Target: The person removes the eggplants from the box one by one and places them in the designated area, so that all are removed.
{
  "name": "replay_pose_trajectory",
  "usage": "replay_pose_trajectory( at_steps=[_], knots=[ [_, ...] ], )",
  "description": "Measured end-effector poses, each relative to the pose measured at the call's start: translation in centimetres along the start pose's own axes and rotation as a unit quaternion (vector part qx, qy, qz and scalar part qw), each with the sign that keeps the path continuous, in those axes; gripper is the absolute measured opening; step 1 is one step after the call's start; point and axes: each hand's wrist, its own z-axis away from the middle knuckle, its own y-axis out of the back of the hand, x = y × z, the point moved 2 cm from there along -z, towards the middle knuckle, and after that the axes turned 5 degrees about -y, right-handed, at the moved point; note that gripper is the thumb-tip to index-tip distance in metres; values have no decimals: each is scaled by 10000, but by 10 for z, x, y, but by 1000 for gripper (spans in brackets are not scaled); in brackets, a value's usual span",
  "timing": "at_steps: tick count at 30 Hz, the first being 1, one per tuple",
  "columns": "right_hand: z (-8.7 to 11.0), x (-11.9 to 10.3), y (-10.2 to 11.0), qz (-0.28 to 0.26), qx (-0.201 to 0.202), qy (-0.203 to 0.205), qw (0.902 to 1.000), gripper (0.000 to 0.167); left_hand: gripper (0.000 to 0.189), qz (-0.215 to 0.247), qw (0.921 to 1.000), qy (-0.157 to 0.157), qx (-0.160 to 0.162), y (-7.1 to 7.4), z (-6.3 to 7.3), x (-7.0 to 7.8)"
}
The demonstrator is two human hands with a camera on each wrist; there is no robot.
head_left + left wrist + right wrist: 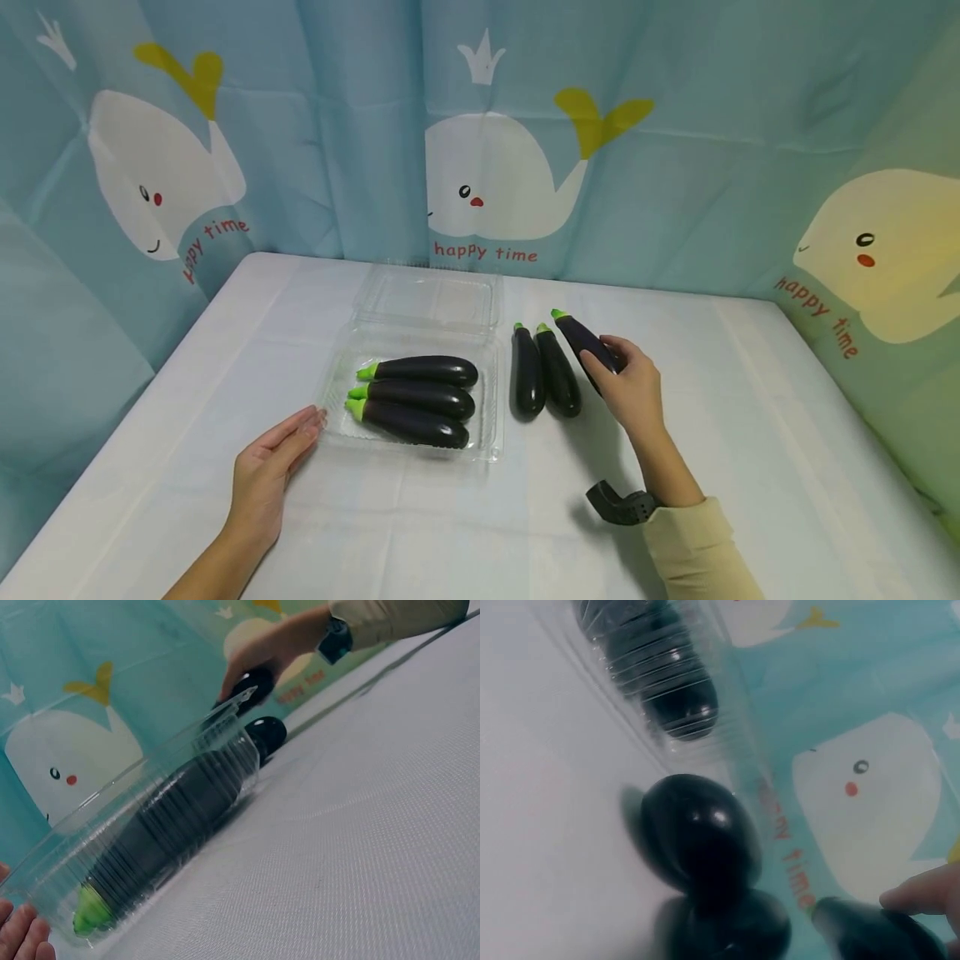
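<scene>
A clear plastic clamshell box point(491, 417) lies with its lid point(427, 296) folded back. Three dark eggplants point(423, 397) with green stems lie side by side in its base. My left hand point(262, 475) holds the box's left edge near the front corner, fingertips point(26, 930) at the rim. To the right of the box, my right hand point(630, 387) grips another eggplant point(581, 340) by its thick end, its green stem pointing away and left. Two more eggplants point(528, 375) lie on the table between the box and my right hand.
A white cloth covers the table point(450, 533). Behind it hangs a blue curtain point(360, 125) printed with whales, close to the table's back edge. A dark device point(621, 504) is worn on the right wrist, below a beige sleeve point(693, 546).
</scene>
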Motion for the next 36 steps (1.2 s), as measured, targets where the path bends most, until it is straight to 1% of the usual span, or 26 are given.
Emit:
replay_pose_trajectory(
  at_steps=[5,13,18,29,36],
  knots=[
    [-1,6,-3,58,-57,-74,9999,48,35,-51,10000,-7,-13,1,1,-1],
    [-3,11,-6,140,49,-151,9998,46,28,74,9999,-101,-67,2,1,-1],
    [-4,15,-9,207,24,-199,9996,46,26,101,9999,-111,-65,2,1,-1],
    [-8,23,-13,304,-186,-441,9984,46,24,176,9996,-194,-122,1,0,-1],
    [-11,29,-15,307,-297,-584,9974,48,24,184,9996,-165,-132,1,1,-1]
  ],
)
